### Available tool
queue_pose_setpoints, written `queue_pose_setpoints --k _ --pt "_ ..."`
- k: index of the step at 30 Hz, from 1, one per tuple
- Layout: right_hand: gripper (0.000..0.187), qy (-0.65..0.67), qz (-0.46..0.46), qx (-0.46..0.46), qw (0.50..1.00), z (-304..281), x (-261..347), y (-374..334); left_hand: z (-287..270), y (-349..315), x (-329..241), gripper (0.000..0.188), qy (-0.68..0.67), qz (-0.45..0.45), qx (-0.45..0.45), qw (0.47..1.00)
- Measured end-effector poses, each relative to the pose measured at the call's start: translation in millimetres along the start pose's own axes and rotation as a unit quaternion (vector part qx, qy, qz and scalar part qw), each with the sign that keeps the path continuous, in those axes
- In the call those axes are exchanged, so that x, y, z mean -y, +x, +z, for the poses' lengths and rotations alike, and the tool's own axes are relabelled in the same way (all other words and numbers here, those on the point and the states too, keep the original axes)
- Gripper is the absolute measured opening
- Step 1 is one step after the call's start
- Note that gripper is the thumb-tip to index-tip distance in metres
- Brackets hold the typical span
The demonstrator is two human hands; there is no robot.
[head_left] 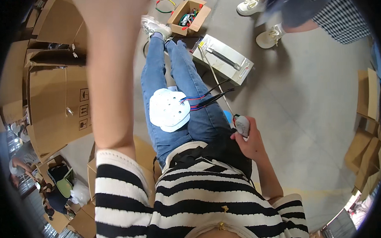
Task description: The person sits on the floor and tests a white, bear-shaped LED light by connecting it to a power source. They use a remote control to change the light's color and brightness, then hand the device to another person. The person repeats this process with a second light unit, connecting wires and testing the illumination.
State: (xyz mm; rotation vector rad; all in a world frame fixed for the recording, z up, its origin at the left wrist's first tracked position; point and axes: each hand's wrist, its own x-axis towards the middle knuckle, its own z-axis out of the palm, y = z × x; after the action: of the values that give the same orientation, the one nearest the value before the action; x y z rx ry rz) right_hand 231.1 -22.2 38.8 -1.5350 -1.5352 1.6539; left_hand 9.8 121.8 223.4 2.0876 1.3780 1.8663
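My left forearm (111, 96) rises up the picture close to the camera, and its hand is cut off at the top edge. My right hand (250, 138) is closed around a grey, rounded hand-held tool (242, 124) beside my right hip. From near this tool a pale cord (216, 78) runs up to a white metal box (224, 59) with a black carrying handle on the floor. On my lap lies a stack of white round plates (169, 110) with small holes. Red, blue and black wires (204, 102) stick out to the right from it.
A small cardboard box (195, 16) with coloured leads stands by my feet. Large cardboard cartons (56, 107) stand on my left, and more cardboard (365, 155) is at the far right. Another person's shoes (268, 37) are on the floor beyond the metal box. Other people are at the lower left.
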Motion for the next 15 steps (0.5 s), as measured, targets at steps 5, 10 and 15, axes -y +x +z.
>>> queue_pose_setpoints --k 5,10,15 --pt "0.038 -0.087 -0.036 -0.038 0.995 2.9 0.5 15.8 23.6 -167.4 75.2 0.015 0.017 -0.257 0.357 0.898" --pt "0.037 -0.059 -0.017 -0.058 0.996 3.3 -8.5 24.8 69.5 -248.8 119.0 0.023 0.149 -0.219 0.514 0.816" --pt "0.036 -0.028 0.01 -0.04 0.999 3.9 -9.7 31.0 117.8 -258.9 126.5 0.029 0.197 -0.272 0.61 0.718"
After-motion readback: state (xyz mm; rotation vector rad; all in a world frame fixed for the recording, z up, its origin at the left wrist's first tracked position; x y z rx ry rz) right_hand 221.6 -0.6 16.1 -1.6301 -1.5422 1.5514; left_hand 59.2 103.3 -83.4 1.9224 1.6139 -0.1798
